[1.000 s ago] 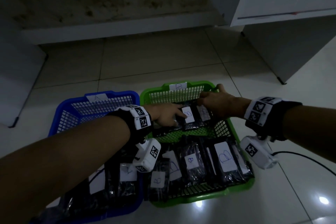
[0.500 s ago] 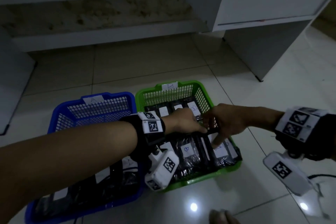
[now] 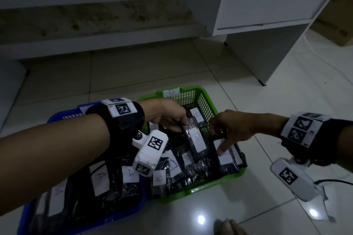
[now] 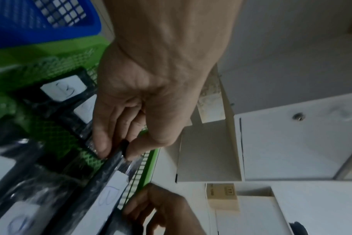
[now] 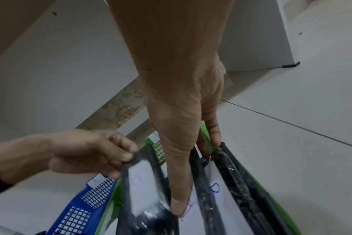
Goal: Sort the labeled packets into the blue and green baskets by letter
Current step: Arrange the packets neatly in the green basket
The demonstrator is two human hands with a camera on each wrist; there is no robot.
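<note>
A green basket (image 3: 232, 174) tagged B holds several black packets with white B labels. To its left a blue basket (image 3: 57, 118) holds packets labelled A (image 3: 100, 179). My left hand (image 3: 181, 124) pinches the top edge of one black packet (image 3: 196, 139) and holds it tilted above the green basket's middle; the left wrist view shows that pinch (image 4: 119, 151) on the packet (image 4: 110, 190). My right hand (image 3: 219, 139) grips the neighbouring B packet (image 3: 225, 156) at the basket's right side, thumb (image 5: 177, 206) flat on its label and fingers (image 5: 214, 136) behind its top edge.
A white cabinet (image 3: 267, 53) stands at the back right with its leg on the tiled floor. A low stained ledge (image 3: 95, 44) runs along the back. A cable (image 3: 334, 182) lies right of the baskets. Toes (image 3: 229, 227) show at the bottom edge.
Both hands came back from the green basket's far row to its middle. My left hand took hold of a packet and raised it; my right thumb settled on the right-hand packet.
</note>
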